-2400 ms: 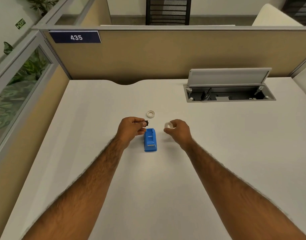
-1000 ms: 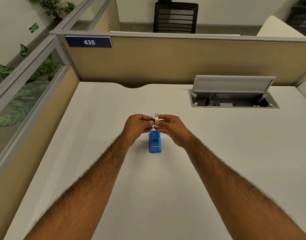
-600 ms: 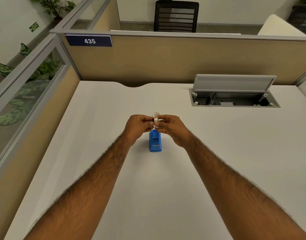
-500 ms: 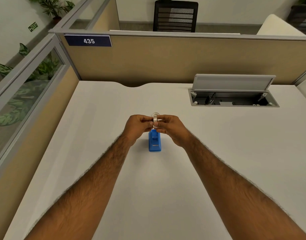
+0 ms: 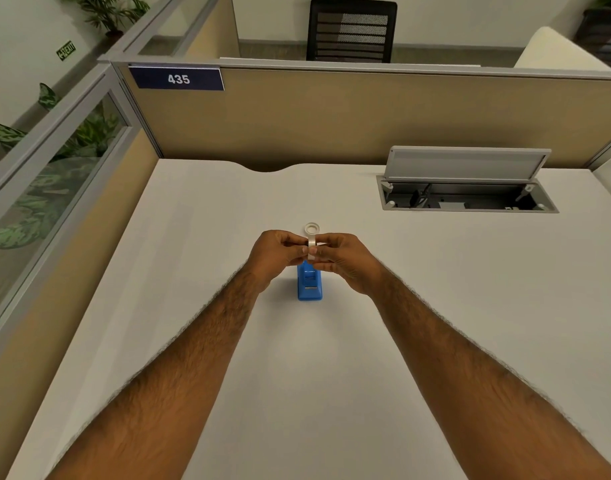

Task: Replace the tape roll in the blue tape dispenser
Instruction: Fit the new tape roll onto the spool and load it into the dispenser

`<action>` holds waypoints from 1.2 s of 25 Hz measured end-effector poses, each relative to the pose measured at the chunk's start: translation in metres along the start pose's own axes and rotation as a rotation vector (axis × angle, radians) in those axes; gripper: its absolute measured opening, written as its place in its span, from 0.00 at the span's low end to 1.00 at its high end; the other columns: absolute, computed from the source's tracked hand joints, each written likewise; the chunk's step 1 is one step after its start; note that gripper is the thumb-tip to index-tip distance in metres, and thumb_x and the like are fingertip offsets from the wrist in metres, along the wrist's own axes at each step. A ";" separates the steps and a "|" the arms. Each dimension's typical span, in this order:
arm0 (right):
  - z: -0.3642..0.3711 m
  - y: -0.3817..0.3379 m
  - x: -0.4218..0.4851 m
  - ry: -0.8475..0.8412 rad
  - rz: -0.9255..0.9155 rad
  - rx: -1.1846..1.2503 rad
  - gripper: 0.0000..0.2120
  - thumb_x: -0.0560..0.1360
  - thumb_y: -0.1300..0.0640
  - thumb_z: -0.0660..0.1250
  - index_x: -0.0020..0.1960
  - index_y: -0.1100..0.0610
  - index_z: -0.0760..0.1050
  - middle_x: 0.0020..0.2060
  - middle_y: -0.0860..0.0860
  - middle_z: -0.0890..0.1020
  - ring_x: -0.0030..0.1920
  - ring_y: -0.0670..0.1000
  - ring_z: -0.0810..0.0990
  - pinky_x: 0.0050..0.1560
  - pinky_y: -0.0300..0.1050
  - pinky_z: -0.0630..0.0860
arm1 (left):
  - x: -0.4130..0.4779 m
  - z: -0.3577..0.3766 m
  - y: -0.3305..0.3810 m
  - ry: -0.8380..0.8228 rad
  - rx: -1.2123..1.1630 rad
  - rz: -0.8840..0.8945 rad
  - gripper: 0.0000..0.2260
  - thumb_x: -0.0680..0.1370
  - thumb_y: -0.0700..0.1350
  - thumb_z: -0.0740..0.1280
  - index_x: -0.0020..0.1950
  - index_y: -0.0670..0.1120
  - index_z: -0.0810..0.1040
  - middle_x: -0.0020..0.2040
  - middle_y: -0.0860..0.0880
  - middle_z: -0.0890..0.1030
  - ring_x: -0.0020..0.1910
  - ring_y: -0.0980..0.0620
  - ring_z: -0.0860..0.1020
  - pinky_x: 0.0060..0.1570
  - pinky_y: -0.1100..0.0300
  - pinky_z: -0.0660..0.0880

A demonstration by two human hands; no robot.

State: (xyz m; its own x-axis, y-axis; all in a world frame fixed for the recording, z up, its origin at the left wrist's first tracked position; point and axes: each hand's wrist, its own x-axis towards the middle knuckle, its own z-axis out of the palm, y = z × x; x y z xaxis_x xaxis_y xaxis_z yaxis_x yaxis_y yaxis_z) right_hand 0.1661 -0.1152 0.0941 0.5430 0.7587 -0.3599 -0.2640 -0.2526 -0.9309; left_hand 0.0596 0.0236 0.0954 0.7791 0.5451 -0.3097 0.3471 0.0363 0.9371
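Note:
The blue tape dispenser [image 5: 310, 289] stands on the white desk [image 5: 297, 382], its far end hidden under my fingers. Just above that end, my left hand [image 5: 275, 252] and my right hand [image 5: 346, 259] meet fingertip to fingertip. Between them they pinch a whitish tape roll [image 5: 311, 247], held edge-on and upright, the left hand on its left side and the right hand on its right. No black core shows in my fingers. A second whitish ring [image 5: 311, 229] lies flat on the desk just beyond my hands.
An open cable hatch [image 5: 466, 197] with its grey lid raised sits at the back right of the desk. Tan partition walls [image 5: 331, 116] close off the far side and the left side. A glass panel [image 5: 47, 188] is on the left.
My hands, apart 2.4 s ago with a black core in the left and the roll in the right, have come together over the dispenser. In the last half second they hardly move.

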 end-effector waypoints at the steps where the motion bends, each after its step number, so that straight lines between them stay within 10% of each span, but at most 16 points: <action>1: 0.000 -0.001 0.000 0.000 0.010 -0.009 0.14 0.74 0.56 0.74 0.59 0.56 0.80 0.53 0.57 0.86 0.52 0.56 0.86 0.56 0.49 0.82 | -0.001 -0.001 -0.001 0.001 -0.012 0.002 0.07 0.73 0.41 0.76 0.50 0.46 0.84 0.44 0.48 0.86 0.42 0.52 0.86 0.39 0.65 0.80; 14: 0.005 -0.009 0.017 0.069 -0.184 -0.822 0.28 0.72 0.61 0.76 0.70 0.56 0.72 0.60 0.54 0.81 0.52 0.49 0.78 0.54 0.44 0.77 | 0.007 0.000 -0.003 0.036 0.010 -0.024 0.07 0.74 0.39 0.74 0.52 0.44 0.83 0.47 0.45 0.85 0.46 0.48 0.85 0.45 0.58 0.82; 30: 0.007 0.014 0.035 0.039 -0.175 -1.017 0.22 0.71 0.61 0.74 0.64 0.55 0.76 0.59 0.53 0.81 0.51 0.50 0.78 0.50 0.42 0.74 | 0.021 0.009 -0.031 0.080 0.159 -0.118 0.05 0.76 0.45 0.73 0.51 0.47 0.83 0.42 0.53 0.84 0.40 0.54 0.83 0.32 0.67 0.76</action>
State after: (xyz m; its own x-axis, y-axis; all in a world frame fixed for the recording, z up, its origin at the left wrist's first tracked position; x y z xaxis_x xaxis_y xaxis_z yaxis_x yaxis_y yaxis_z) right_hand 0.1757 -0.0883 0.0685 0.5391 0.8183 -0.1994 0.6100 -0.5427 -0.5774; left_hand 0.0704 0.0265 0.0582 0.6865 0.6098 -0.3960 0.5163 -0.0254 0.8560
